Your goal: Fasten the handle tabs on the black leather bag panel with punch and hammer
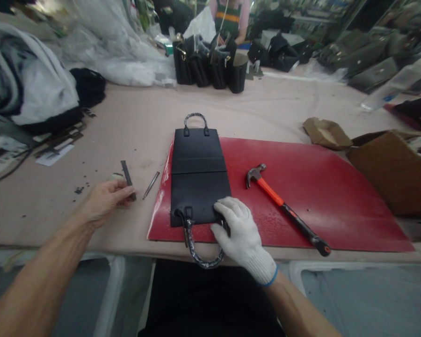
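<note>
My left hand [108, 199], bare, pinches a dark flat metal bar [127, 175] just above the table, left of the red mat. A small pale round thing sits behind its fingers, partly hidden. Between that hand and the mat lies a thin metal rod [150, 185]. A black leather bag panel [199, 189] lies flat on the mat, with a plastic-wrapped handle [195, 115] at its far end and another handle [205, 263] over the near edge. My right hand [239, 229], in a white knit glove, closes around the right base of the near handle, which its fingers partly cover.
On the red mat [323, 187] rests a claw hammer [284, 206] with an orange and black grip. Cardboard boxes [393, 171] stand at right. Black bags [208, 65] line the far side, before a person [231, 18]. Plastic wrap and cloth pile up at left.
</note>
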Demonstrator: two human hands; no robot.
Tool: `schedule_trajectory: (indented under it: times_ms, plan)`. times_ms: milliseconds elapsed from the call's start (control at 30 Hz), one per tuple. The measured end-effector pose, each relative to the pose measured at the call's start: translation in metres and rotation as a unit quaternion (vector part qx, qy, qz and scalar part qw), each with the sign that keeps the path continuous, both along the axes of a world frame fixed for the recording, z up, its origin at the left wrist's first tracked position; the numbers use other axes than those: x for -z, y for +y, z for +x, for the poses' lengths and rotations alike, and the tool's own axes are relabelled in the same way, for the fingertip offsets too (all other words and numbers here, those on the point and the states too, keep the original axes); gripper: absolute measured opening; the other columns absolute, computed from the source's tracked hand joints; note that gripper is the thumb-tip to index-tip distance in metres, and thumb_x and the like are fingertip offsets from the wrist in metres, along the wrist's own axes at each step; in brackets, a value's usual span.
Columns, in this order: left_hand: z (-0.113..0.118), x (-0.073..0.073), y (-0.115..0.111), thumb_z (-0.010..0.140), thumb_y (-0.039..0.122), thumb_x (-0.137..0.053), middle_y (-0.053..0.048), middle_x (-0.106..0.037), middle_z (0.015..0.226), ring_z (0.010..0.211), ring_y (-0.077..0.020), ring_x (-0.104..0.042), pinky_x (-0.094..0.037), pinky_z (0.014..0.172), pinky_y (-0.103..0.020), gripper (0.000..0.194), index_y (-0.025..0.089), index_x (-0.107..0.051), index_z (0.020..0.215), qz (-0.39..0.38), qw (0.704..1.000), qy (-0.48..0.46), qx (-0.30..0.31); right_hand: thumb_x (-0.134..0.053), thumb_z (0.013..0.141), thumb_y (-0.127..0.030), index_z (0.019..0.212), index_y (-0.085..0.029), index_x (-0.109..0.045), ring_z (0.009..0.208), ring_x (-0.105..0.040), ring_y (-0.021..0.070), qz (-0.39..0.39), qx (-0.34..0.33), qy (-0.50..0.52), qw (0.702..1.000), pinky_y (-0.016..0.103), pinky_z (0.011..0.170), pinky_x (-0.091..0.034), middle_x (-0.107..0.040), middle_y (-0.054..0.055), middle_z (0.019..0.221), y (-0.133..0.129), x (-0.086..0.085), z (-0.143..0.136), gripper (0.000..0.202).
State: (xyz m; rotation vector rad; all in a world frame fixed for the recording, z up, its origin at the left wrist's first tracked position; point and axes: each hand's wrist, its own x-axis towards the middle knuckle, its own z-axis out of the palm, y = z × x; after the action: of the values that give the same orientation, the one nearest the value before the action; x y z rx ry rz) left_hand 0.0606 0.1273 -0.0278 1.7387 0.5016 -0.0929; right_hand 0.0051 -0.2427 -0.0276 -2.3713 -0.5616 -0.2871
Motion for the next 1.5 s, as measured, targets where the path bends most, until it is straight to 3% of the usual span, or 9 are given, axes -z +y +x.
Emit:
schedule_trajectory:
  times_ms: [200,333,500,667,833,1000,1233,1500]
  plan:
    - [-0.022,-0.012,-0.055,0.063,0.033,-0.093,-0.002,-0.074,0.081,0.069,-0.016,-0.069,-0.06,0.063,-0.024,0.045,0.016,-0.069,0.096,-0.175,0.98,-0.092,-0.011,-0.064,0.088,-0.02,0.125,-0.019,-0.062,0.128,-0.053,0.0327,-0.006,0.005,0.002,1.0,0.055,0.113,-0.043,-0.064,0.011,0.131,0.001,0.0,0.001,0.038]
    - [-0.027,-0.016,-0.092,0.064,0.034,-0.095,-0.002,-0.075,0.081,0.072,-0.0171,-0.073,-0.063,0.072,-0.028,0.051,0.017,-0.065,0.102,-0.227,0.967,-0.112,0.006,-0.066,0.086,-0.02,0.124,-0.02,-0.064,0.127,-0.054,0.0329,-0.005,0.028,0.004,1.0,0.054,0.113,-0.044,-0.063,0.011,0.13,0.002,0.002,-0.001,0.038]
    - [-0.028,-0.005,-0.12,0.075,0.031,-0.088,-0.004,-0.077,0.092,0.085,-0.0193,-0.076,-0.064,0.082,-0.03,0.035,0.016,-0.066,0.098,-0.13,0.977,-0.15,0.082,-0.067,0.084,-0.021,0.126,-0.02,-0.063,0.127,-0.054,0.0332,0.008,0.059,0.003,0.998,0.054,0.113,-0.043,-0.063,0.011,0.131,0.003,0.001,-0.002,0.042]
    - [-0.029,-0.006,-0.138,0.084,0.031,-0.079,-0.005,-0.077,0.096,0.088,-0.0201,-0.077,-0.065,0.083,-0.031,0.027,0.017,-0.064,0.101,-0.041,0.971,-0.202,0.125,-0.066,0.085,-0.023,0.126,-0.018,-0.063,0.126,-0.054,0.035,-0.002,0.054,0.016,0.998,0.056,0.113,-0.044,-0.063,0.013,0.131,0.003,-0.002,-0.001,0.041]
    - [-0.037,-0.004,-0.141,0.088,0.031,-0.075,-0.006,-0.077,0.099,0.089,-0.0207,-0.077,-0.066,0.079,-0.03,0.021,0.017,-0.066,0.101,0.026,0.97,-0.201,0.132,-0.066,0.086,-0.023,0.126,-0.02,-0.064,0.127,-0.054,0.035,-0.005,0.051,0.028,0.998,0.058,0.114,-0.042,-0.064,0.012,0.131,0.003,-0.002,0.0,0.041]
    - [-0.041,0.001,-0.138,0.091,0.03,-0.07,-0.007,-0.077,0.1,0.096,-0.0223,-0.075,-0.062,0.092,-0.036,0.014,0.018,-0.069,0.097,0.125,0.947,-0.237,0.179,-0.066,0.086,-0.023,0.126,-0.016,-0.065,0.128,-0.053,0.0346,-0.008,0.053,0.018,0.998,0.057,0.116,-0.04,-0.064,0.013,0.132,0.003,-0.001,0.0,0.041]
    - [-0.041,0.011,-0.14,0.092,0.021,-0.07,-0.006,-0.078,0.102,0.097,-0.0202,-0.075,-0.061,0.095,-0.037,0.01,0.018,-0.07,0.102,0.165,0.916,-0.315,0.187,-0.066,0.087,-0.022,0.126,-0.015,-0.064,0.127,-0.053,0.0341,-0.002,0.048,0.01,0.999,0.057,0.116,-0.041,-0.063,0.014,0.131,0.002,-0.001,0.0,0.04]
    - [-0.04,0.01,-0.145,0.091,0.017,-0.07,-0.005,-0.078,0.1,0.095,-0.0184,-0.075,-0.062,0.094,-0.034,0.009,0.017,-0.071,0.1,0.17,0.906,-0.338,0.19,-0.067,0.086,-0.021,0.125,-0.012,-0.065,0.127,-0.052,0.0347,-0.008,0.049,0.011,0.999,0.056,0.117,-0.04,-0.063,0.015,0.131,0.002,-0.002,0.0,0.04]
